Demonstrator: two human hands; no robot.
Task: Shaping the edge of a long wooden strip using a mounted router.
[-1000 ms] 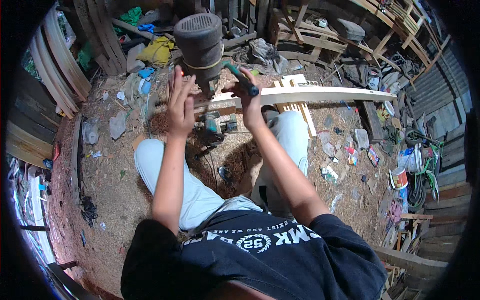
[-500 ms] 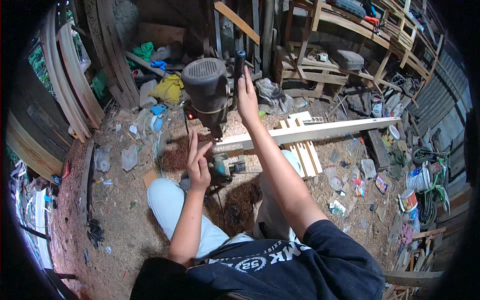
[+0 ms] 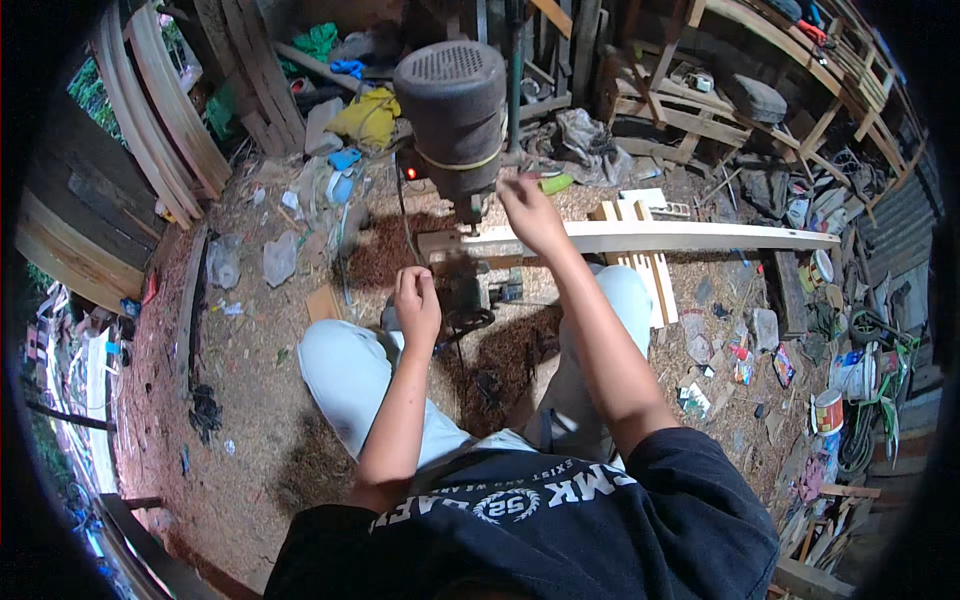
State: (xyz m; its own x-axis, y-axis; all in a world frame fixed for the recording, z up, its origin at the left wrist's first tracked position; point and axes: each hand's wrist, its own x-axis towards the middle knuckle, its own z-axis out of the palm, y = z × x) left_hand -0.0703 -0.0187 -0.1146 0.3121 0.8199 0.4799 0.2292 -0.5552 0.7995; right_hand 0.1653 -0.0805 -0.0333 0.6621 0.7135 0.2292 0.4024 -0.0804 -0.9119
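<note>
A drill-press-like machine with a grey motor housing (image 3: 452,85) stands in front of me, its bit end just above the near end of a long pale wooden beam (image 3: 660,237). My right hand (image 3: 533,215) is beside the bit, above the beam, fingers curled and partly blurred; what they hold, if anything, is hidden. Lower and to the left, my left hand (image 3: 417,305) has its fingers bent in, beside the machine's vise and its round handwheel (image 3: 468,318). Whether it grips a part there cannot be made out. A small red light (image 3: 411,174) glows on the machine's left side.
Slotted pale wood pieces (image 3: 652,285) lie under the beam near my right knee. Wood shavings (image 3: 385,240) and litter cover the floor. A yellow cloth or bag (image 3: 365,118) lies at the back left. Buckets (image 3: 826,410) and a wooden rack (image 3: 790,75) stand on the right.
My right hand has come down from beside the upright black handle, its stretched fingers now curled. My left hand's raised fingers have folded in by the vise. The whole view has shifted.
</note>
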